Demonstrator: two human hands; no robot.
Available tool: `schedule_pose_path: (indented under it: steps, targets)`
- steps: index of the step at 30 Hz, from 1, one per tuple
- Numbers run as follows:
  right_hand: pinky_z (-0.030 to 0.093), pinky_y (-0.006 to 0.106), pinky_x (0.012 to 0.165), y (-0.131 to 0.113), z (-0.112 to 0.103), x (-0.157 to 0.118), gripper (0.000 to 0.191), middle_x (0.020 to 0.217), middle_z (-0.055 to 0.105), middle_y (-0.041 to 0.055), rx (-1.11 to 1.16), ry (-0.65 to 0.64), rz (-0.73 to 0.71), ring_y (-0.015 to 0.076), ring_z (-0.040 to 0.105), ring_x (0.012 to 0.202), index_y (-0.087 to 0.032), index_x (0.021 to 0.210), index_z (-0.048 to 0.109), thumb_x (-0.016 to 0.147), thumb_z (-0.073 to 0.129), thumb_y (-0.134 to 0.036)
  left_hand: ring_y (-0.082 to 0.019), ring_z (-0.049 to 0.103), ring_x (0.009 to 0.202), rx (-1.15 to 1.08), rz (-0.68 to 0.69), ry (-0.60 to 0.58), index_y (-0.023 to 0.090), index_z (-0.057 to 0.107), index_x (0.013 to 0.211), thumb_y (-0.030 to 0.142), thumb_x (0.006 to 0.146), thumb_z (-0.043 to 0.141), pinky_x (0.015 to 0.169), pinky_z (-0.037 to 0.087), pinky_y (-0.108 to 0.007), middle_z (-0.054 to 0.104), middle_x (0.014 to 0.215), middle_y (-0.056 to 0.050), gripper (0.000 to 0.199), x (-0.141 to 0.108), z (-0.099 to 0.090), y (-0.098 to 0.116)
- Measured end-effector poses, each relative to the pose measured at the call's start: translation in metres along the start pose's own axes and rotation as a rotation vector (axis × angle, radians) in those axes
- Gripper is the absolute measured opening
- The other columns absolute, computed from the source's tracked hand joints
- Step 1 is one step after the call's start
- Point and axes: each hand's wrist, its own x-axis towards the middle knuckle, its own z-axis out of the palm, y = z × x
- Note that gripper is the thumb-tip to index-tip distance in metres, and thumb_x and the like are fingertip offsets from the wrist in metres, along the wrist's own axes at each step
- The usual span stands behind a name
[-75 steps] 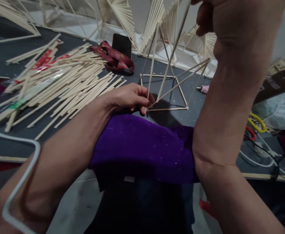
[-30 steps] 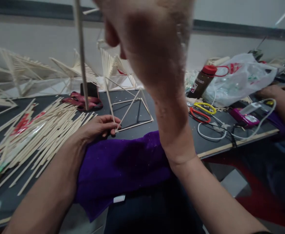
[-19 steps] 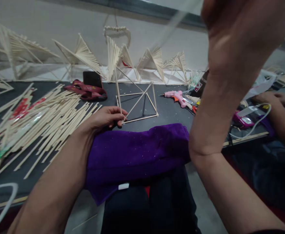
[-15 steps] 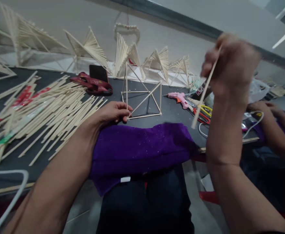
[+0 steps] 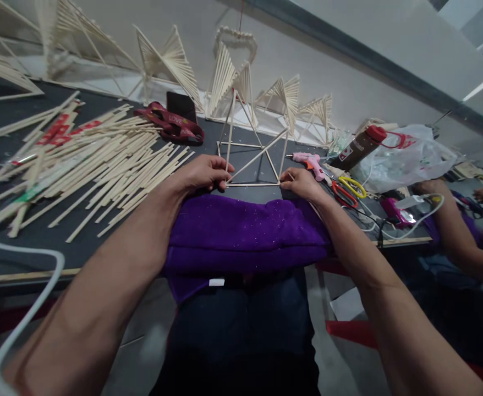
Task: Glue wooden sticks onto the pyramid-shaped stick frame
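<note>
An open frame of thin wooden sticks (image 5: 253, 185) stands on the dark table in front of me. My left hand (image 5: 208, 171) pinches its near left corner, where an upright and the front stick meet. At the near right corner is my right hand (image 5: 301, 182), fingers closed round a loose wooden stick (image 5: 316, 211). Most of that stick is hidden by the hand; a part shows along the wrist. The right fingertips are beside the frame's corner, and I cannot tell if they touch it. Below both hands, a folded purple cloth (image 5: 245, 231) lies along the table edge.
Many loose sticks (image 5: 88, 170) spread at left. Behind are a red lanyard (image 5: 175, 124), a dark phone (image 5: 181, 105) and finished stick models (image 5: 165, 60). At right are a pink glue gun (image 5: 309, 162), scissors (image 5: 344, 195), a bottle (image 5: 359, 146) and another person's arm (image 5: 448, 225).
My right hand has come down and left from its raised position, bringing the wooden stick to the frame's near right corner. My left hand stays at the left corner. The view has shifted slightly.
</note>
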Motion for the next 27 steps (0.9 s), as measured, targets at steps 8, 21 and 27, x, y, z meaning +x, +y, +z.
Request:
schedule_pose_path:
  steps: [8, 21, 27]
  targets:
    - [0.039, 0.026, 0.068, -0.003, 0.006, -0.001, 0.015, 0.083, 0.07, 0.0039, -0.071, 0.066, -0.046, 0.0157, 0.06, 0.075, -0.015, 0.087, 0.068, 0.074, 0.062, -0.021, -0.007, 0.053, 0.045, 0.006, -0.008, 0.048, 0.013, 0.066, 0.093, 0.013, 0.077, 0.07, 0.04, 0.027, -0.02, 0.064, 0.063, -0.003, 0.016, 0.004, 0.002, 0.002]
    - [0.036, 0.024, 0.064, -0.015, 0.005, -0.007, 0.02, 0.079, 0.071, 0.0053, -0.303, 0.081, 0.0, 0.0153, 0.06, 0.072, -0.013, 0.084, 0.073, 0.08, 0.065, -0.03, -0.007, 0.048, 0.042, 0.059, -0.035, 0.119, 0.012, 0.066, 0.1, 0.008, 0.081, 0.064, 0.042, 0.025, -0.021, 0.062, 0.059, -0.002, 0.02, 0.007, 0.007, 0.003]
    - [0.038, 0.026, 0.068, -0.03, 0.014, -0.01, 0.025, 0.09, 0.074, 0.0129, -0.546, 0.043, -0.007, 0.0209, 0.066, 0.083, -0.012, 0.09, 0.073, 0.084, 0.051, -0.023, -0.007, 0.044, 0.039, 0.067, -0.04, 0.12, 0.012, 0.066, 0.101, 0.009, 0.08, 0.063, 0.041, 0.025, -0.021, 0.059, 0.054, 0.0, 0.021, 0.007, 0.006, 0.002]
